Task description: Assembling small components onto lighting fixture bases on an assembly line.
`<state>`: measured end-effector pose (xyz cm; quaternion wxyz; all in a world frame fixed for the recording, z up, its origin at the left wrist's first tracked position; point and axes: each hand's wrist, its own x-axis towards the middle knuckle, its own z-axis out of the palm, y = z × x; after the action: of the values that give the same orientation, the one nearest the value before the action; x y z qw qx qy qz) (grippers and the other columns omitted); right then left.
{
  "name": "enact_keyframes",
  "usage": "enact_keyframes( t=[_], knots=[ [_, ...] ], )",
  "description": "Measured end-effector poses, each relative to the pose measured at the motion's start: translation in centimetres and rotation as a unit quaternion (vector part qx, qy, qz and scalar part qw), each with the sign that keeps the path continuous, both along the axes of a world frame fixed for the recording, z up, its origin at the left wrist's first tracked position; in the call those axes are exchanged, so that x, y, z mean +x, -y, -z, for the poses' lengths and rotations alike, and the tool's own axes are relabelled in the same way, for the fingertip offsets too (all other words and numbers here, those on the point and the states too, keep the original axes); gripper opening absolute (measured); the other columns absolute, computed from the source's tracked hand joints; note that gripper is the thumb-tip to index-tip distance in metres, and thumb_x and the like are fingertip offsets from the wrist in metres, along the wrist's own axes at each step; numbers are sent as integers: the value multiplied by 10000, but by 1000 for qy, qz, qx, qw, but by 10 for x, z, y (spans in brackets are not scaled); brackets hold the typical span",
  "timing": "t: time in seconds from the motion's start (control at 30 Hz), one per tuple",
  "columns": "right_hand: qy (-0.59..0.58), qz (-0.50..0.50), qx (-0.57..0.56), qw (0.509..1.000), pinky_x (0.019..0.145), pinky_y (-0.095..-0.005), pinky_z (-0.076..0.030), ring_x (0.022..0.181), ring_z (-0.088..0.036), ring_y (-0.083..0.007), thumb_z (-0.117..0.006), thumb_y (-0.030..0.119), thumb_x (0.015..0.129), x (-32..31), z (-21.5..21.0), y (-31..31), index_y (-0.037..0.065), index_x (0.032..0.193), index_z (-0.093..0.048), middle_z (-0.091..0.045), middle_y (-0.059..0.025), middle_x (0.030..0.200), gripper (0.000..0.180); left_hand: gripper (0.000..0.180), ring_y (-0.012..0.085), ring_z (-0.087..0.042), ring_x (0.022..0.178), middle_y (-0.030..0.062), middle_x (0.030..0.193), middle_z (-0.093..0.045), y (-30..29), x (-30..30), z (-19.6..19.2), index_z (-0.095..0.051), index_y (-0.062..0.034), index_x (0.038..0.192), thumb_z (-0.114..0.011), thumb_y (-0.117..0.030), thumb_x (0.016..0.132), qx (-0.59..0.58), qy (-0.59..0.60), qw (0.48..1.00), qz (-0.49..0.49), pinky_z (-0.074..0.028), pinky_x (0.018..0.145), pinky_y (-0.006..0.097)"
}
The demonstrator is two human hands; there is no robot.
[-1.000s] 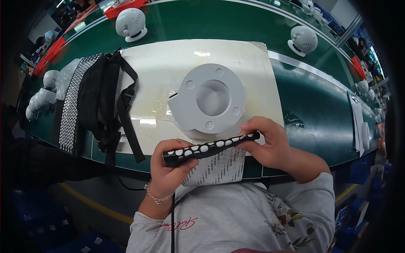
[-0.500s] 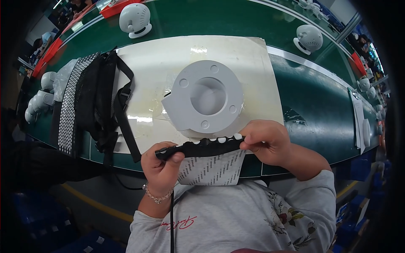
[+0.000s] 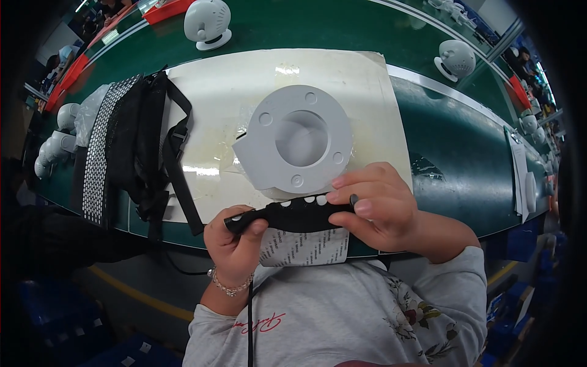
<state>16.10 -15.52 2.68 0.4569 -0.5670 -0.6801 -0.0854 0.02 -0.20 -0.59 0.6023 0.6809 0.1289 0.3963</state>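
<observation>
A black sheet (image 3: pixel 299 215) with white round spots along its upper edge is bent in front of me. Its underside is a pale printed backing (image 3: pixel 306 248) that hangs toward my shirt. My left hand (image 3: pixel 235 238) pinches the rolled left end between thumb and fingers. At the right end is my right hand (image 3: pixel 382 208), with a small dark round pad (image 3: pixel 353 199) at its fingertips and the thumb against the sheet. Just beyond the sheet lies a light grey ring-shaped plastic part (image 3: pixel 251 153) with a round hollow in its middle.
The grey part rests on a cream board (image 3: pixel 373 116) taped to the green table (image 3: pixel 452 165). A black bag with straps (image 3: pixel 137 134) lies at left. White rounded devices stand at the far left (image 3: pixel 208 23) and far right (image 3: pixel 457 59). A clipboard (image 3: pixel 518 174) sits at the right edge.
My right hand's fingers have lifted and spread from the sheet's right end, and a small dark pad now shows at their tips. More of the sheet's black face shows. The left hand keeps its grip.
</observation>
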Motion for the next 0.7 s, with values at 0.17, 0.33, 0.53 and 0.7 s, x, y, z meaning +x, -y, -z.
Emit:
enact_keyframes(
  t=[0.17,0.33,0.53,0.7],
  knots=[
    [4,-9,15,1000,650,-341,-385,822,-588,-256,-719,86,662,0,7,0,139,1113,-365,-609,-83,870,576,190,56,-465,543,25,618,-553,3,-1,2,-539,40,787,-669,-87,733,-12,-13,1000,-8,-372,511,177],
    [-7,5,-1,1000,637,-334,-369,811,-586,-246,-725,101,654,-8,-10,-3,134,1121,-361,-613,-78,856,592,173,106,-498,519,65,625,-561,3,-3,-1,-529,20,746,-681,-46,696,36,-3,999,9,-388,492,207],
    [-39,13,-68,997,653,-317,-360,761,-570,-233,-720,55,645,-14,-27,-5,138,1123,-366,-608,-47,795,601,182,193,-534,513,98,612,-553,8,4,-9,-533,-2,709,-695,1,625,150,7,988,46,-404,473,251],
    [-80,-44,-22,996,658,-314,-383,714,-548,-207,-657,-66,656,-16,-18,0,138,1094,-376,-591,-50,778,559,205,179,-541,541,103,630,-557,5,4,-11,-502,5,774,-668,2,654,189,-29,978,85,-415,495,250]
  ],
)
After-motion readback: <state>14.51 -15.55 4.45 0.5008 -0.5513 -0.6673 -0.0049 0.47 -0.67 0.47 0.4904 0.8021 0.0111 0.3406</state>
